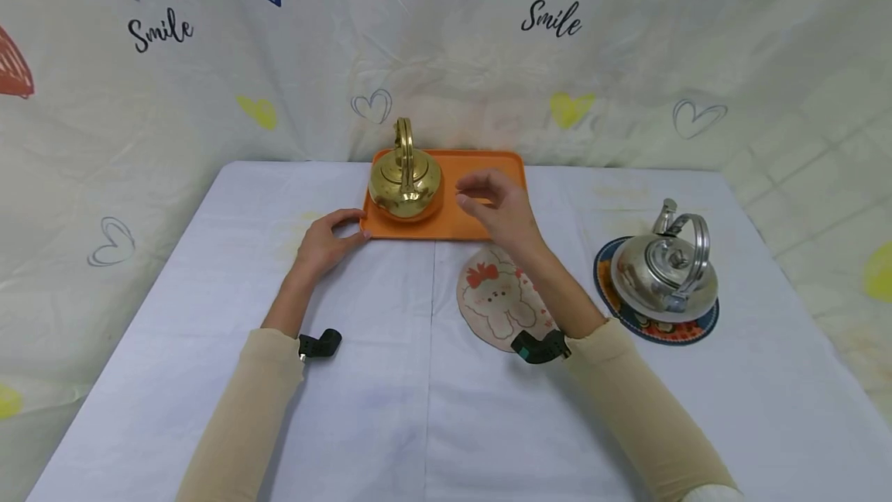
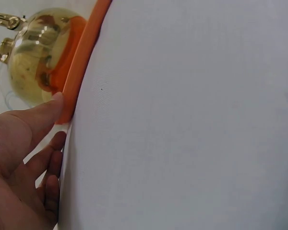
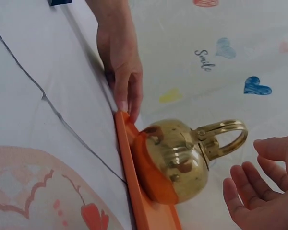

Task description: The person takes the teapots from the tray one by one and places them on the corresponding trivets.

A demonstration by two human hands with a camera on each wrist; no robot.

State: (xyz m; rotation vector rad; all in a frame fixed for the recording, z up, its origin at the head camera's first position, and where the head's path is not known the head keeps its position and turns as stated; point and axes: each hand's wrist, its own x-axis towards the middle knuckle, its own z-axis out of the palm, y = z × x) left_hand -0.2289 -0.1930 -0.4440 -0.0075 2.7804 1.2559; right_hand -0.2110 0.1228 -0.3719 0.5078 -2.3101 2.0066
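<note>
A gold-coloured kettle point(image 1: 406, 180) with an upright handle stands on the left part of an orange tray point(image 1: 481, 211). My left hand point(image 1: 327, 242) holds the tray's near left corner, its thumb point(image 2: 41, 112) against the rim and its fingers bent round the side. Just right of the kettle, my right hand point(image 1: 505, 208) hovers above the tray, fingers loosely bent and apart from the thumb. In the right wrist view, a gap lies between this hand point(image 3: 269, 182) and the kettle's handle point(image 3: 230, 139); nothing is in its grasp.
A silver kettle point(image 1: 665, 273) stands on a round patterned mat point(image 1: 686, 333) at the right. Partly under my right forearm lies a round pink mat point(image 1: 498, 300) with a rabbit picture. A white cloth point(image 1: 376, 409) covers the table; a heart-printed curtain point(image 1: 474, 45) hangs behind it.
</note>
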